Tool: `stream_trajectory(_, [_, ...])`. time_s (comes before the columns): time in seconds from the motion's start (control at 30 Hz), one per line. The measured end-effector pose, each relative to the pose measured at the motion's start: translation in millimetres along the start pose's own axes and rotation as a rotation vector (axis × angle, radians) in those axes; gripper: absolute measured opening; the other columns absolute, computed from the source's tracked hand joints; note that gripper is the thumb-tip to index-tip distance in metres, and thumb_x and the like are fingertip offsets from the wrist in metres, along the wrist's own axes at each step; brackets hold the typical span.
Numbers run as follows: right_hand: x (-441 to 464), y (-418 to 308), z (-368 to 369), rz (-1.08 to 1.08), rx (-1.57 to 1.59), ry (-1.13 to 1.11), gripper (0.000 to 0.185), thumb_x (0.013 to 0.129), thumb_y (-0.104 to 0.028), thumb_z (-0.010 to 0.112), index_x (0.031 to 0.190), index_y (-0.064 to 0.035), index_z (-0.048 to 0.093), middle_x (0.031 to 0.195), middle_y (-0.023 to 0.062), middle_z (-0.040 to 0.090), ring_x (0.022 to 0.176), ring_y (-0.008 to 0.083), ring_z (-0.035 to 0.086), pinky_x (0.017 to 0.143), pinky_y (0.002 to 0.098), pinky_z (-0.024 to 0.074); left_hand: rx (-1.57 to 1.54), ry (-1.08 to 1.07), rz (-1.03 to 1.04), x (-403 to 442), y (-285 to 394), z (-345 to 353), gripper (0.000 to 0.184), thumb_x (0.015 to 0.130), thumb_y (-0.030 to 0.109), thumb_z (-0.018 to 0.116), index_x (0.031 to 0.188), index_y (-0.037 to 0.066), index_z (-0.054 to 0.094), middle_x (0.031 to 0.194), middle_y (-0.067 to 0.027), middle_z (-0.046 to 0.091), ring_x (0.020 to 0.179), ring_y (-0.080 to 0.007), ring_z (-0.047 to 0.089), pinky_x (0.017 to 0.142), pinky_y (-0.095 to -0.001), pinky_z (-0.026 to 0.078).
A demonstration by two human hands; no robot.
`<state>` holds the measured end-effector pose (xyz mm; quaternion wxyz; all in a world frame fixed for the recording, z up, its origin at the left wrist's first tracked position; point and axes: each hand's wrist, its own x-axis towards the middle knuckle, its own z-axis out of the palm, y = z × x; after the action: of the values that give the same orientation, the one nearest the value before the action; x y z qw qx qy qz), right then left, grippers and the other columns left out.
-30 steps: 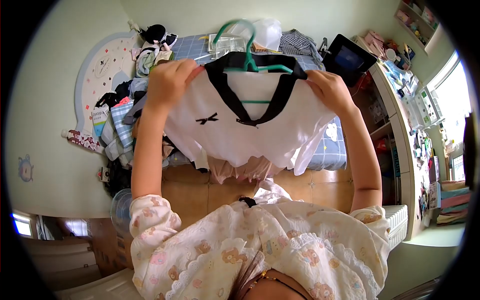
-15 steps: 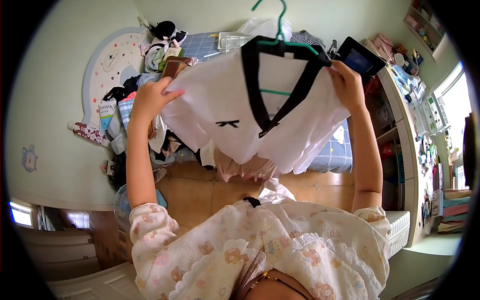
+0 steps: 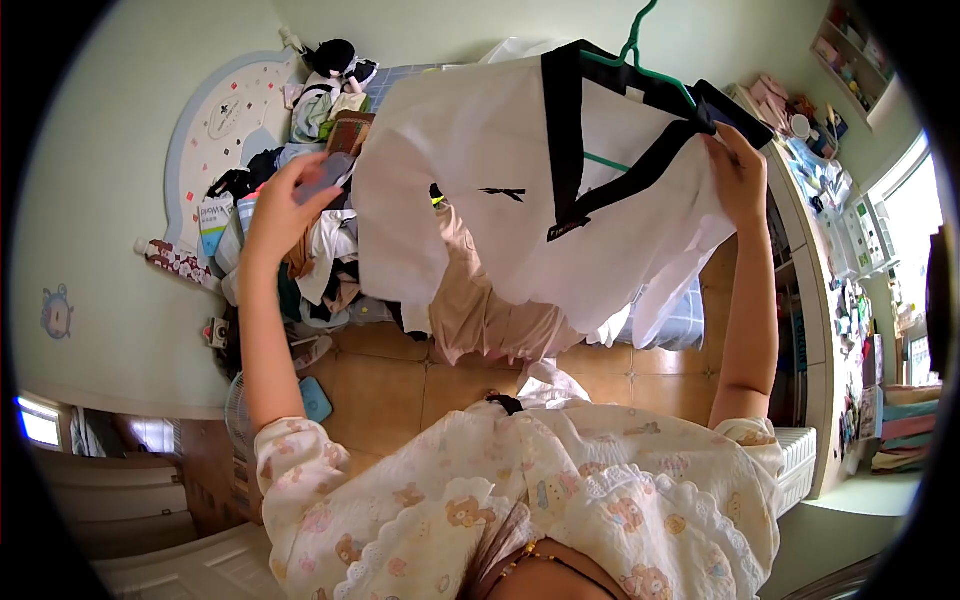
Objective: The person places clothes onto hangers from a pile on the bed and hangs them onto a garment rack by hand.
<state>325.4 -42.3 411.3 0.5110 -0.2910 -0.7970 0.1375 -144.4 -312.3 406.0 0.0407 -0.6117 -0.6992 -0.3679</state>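
Note:
A white short-sleeved shirt (image 3: 460, 130) with a black V-shaped collar and a small black bow hangs spread out in front of me. It is on a green hanger (image 3: 636, 62), whose hook points up above the collar. My right hand (image 3: 738, 170) grips the shirt at its right shoulder, next to the hanger's end. Just off the shirt's left edge is my left hand (image 3: 290, 205), its thumb and fingers apart with no cloth held. Behind and below the shirt, pink gathered fabric (image 3: 490, 310) hangs at the bed's edge.
A heap of clothes (image 3: 330, 240) lies on the bed's left side by the pale headboard (image 3: 215, 130). A cluttered desk (image 3: 815, 270) runs along the right. A fan (image 3: 240, 400) stands at lower left on the tiled floor (image 3: 385, 385).
The shirt and hanger have shifted right and up with my right hand. My left hand has let go of the shirt's left side and opened slightly away from it.

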Motion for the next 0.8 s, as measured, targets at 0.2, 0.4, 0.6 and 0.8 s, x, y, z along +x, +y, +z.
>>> stream_trajectory(0.2, [0,4,5,0.038,0.016,-0.06,0.021,0.087,-0.004,0.063,0.106,0.0027,0.063,0.08,0.0061,0.065,0.075,0.0059,0.056,0.069,0.0222,0.0472,-0.065,0.239,0.076,24,3,45,0.027,0.091,0.02,0.062,0.113,0.003,0.06,0.09,-0.0132,0.069,0.079,-0.0238,0.066,0.07,-0.031,0.049])
stream_trajectory(0.4, [-4,-8,2,-0.045,-0.038,-0.172,0.02,0.086,-0.002,0.063,0.105,0.003,0.064,0.081,0.0113,0.066,0.075,0.0116,0.062,0.071,0.0245,0.0495,0.031,0.218,-0.011,49,-4,15,0.025,0.096,0.025,0.051,0.1,0.003,0.063,0.079,-0.0131,0.066,0.066,-0.0247,0.059,0.065,-0.032,0.047])
stream_trajectory(0.6, [0,-30,25,-0.013,-0.005,-0.212,0.02,0.086,-0.006,0.066,0.104,0.0015,0.065,0.078,0.0141,0.064,0.068,0.0136,0.06,0.065,0.0256,0.0486,0.154,0.17,0.164,65,39,-6,0.028,0.093,0.028,0.054,0.112,0.009,0.063,0.094,-0.0131,0.068,0.082,-0.0288,0.065,0.075,-0.0351,0.05])
stream_trajectory(0.8, [16,-52,41,-0.112,-0.01,-0.308,0.025,0.087,-0.012,0.065,0.11,-0.0016,0.062,0.093,0.0156,0.065,0.078,0.0237,0.063,0.072,0.0299,0.0497,0.066,0.059,0.402,62,75,67,0.028,0.087,0.03,0.065,0.098,0.005,0.057,0.072,-0.0163,0.06,0.066,-0.0348,0.059,0.055,-0.0383,0.044])
